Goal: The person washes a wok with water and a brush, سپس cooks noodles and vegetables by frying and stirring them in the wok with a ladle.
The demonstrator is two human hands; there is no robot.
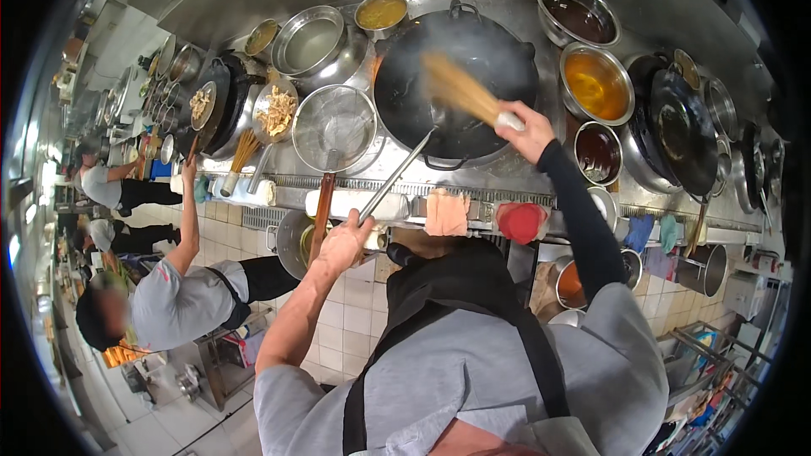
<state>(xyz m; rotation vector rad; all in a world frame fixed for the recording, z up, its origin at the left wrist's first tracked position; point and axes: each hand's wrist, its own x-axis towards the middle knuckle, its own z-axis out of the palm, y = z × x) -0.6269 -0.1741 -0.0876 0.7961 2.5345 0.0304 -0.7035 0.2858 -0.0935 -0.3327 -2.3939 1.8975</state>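
Bamboo brush (460, 89) in right hand (525, 128), over wok (473, 59).

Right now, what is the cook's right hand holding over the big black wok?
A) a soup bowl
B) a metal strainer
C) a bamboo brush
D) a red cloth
C: the right hand grips a bamboo brush, its bristles blurred over the wok.
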